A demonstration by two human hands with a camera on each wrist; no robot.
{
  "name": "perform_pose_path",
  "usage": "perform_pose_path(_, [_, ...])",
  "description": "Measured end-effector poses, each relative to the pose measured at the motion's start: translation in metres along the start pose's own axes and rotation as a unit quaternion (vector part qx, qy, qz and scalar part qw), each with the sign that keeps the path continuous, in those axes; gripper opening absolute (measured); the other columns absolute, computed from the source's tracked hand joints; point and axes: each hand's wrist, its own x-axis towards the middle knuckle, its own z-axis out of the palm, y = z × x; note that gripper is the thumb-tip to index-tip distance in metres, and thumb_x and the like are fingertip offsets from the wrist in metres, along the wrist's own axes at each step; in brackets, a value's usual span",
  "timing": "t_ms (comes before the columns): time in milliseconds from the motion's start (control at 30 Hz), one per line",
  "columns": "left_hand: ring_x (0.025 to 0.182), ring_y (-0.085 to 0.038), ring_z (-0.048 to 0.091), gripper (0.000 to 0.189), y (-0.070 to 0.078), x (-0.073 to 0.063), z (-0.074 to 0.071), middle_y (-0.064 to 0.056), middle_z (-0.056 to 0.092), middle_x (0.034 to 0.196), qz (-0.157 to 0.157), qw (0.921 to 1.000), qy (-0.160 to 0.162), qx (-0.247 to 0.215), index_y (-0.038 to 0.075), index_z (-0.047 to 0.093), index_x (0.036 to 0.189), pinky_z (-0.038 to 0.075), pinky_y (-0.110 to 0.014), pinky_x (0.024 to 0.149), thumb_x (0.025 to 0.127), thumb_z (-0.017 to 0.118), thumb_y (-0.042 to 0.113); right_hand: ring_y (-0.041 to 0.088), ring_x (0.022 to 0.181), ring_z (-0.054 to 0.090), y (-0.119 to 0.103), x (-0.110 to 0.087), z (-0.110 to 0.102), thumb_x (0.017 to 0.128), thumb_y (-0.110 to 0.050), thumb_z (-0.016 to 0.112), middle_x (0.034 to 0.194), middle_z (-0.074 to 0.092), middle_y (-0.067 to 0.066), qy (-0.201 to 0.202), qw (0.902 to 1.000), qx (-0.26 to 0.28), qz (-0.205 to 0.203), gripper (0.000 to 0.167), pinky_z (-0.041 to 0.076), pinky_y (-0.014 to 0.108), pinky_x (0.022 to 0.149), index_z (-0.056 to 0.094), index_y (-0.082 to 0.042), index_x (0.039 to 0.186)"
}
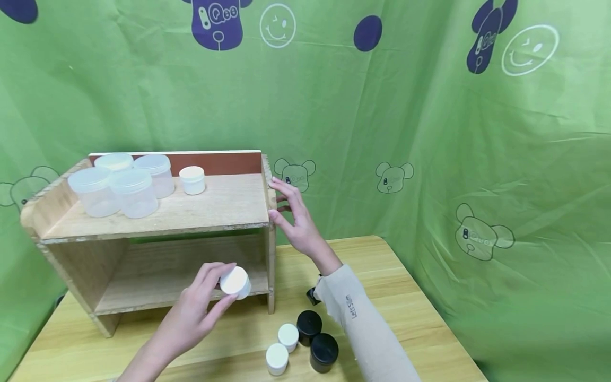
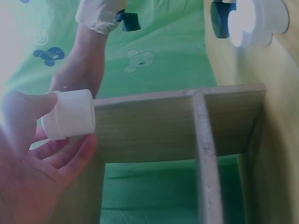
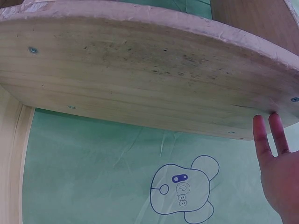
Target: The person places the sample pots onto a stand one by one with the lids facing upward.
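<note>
A small white lidded jar (image 1: 236, 282) is pinched between the thumb and fingers of my left hand (image 1: 193, 310), in front of the lower level of a wooden two-level shelf (image 1: 229, 204). The left wrist view shows the same jar (image 2: 74, 114) tilted on its side in that grip. My right hand (image 1: 302, 228) touches the shelf's right side panel; in the right wrist view two straight fingers (image 3: 262, 137) reach that panel (image 3: 140, 79). On the top level stand several translucent jars (image 1: 135, 199) at the left, with one small white jar (image 1: 192, 183) beside them.
Two white jars (image 1: 277, 359) and two black-lidded jars (image 1: 324, 353) stand on the wooden table (image 1: 363, 254) in front of the shelf, near my right sleeve (image 1: 363, 323). A green printed curtain (image 1: 334, 106) hangs behind and to the right.
</note>
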Motion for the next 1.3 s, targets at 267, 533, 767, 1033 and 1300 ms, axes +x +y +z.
perform_pose_path(267, [0.101, -0.014, 0.066, 0.062, 0.006, 0.013, -0.016, -0.010, 0.056, 0.132, 0.019, 0.9985, 0.042, 0.030, 0.000, 0.052, 0.144, 0.052, -0.014, 0.092, 0.087, 0.076, -0.001, 0.030, 0.121, 0.055, 0.000, 0.000, 0.000, 0.103, -0.059, 0.049, 0.167, 0.031, 0.001, 0.000, 1.0000, -0.001, 0.001, 0.069, 0.054, 0.044, 0.102, 0.037, -0.016, 0.157])
perform_pose_path(533, [0.096, -0.020, 0.067, 0.060, 0.008, 0.030, -0.037, -0.019, 0.055, 0.131, 0.027, 0.9953, 0.074, 0.057, -0.004, 0.048, 0.147, 0.058, -0.029, 0.085, 0.092, 0.072, 0.001, 0.033, 0.122, 0.054, 0.000, 0.001, 0.000, 0.103, -0.059, 0.049, 0.167, 0.030, 0.002, -0.001, 1.0000, 0.004, 0.001, 0.070, 0.053, 0.047, 0.102, 0.037, -0.015, 0.157])
perform_pose_path(767, [0.099, -0.027, 0.068, 0.061, 0.006, 0.044, -0.055, -0.023, 0.055, 0.131, 0.011, 0.9912, 0.108, 0.075, -0.004, 0.049, 0.145, 0.055, -0.018, 0.090, 0.089, 0.073, -0.001, 0.032, 0.122, 0.055, 0.001, 0.001, 0.000, 0.104, -0.057, 0.050, 0.167, 0.030, 0.002, -0.002, 1.0000, 0.001, -0.002, 0.068, 0.053, 0.047, 0.102, 0.037, -0.016, 0.157])
perform_pose_path(1033, [0.092, -0.027, 0.063, 0.059, -0.004, 0.063, -0.064, -0.024, 0.054, 0.129, -0.015, 0.9865, 0.133, 0.094, -0.002, 0.050, 0.144, 0.050, -0.026, 0.076, 0.090, 0.074, -0.001, 0.031, 0.122, 0.055, 0.001, -0.001, -0.002, 0.103, -0.061, 0.047, 0.167, 0.030, 0.002, 0.002, 1.0000, -0.002, -0.001, 0.071, 0.053, 0.045, 0.102, 0.037, -0.015, 0.157])
perform_pose_path(1300, [0.089, -0.029, 0.062, 0.054, -0.015, 0.076, -0.069, -0.024, 0.053, 0.129, -0.046, 0.9829, 0.147, 0.102, 0.000, 0.051, 0.145, 0.050, -0.044, 0.065, 0.095, 0.072, 0.005, 0.032, 0.122, 0.055, 0.002, 0.000, -0.001, 0.106, -0.037, 0.055, 0.167, 0.030, 0.004, -0.002, 0.9999, 0.002, -0.012, 0.058, 0.054, 0.048, 0.102, 0.037, -0.016, 0.157])
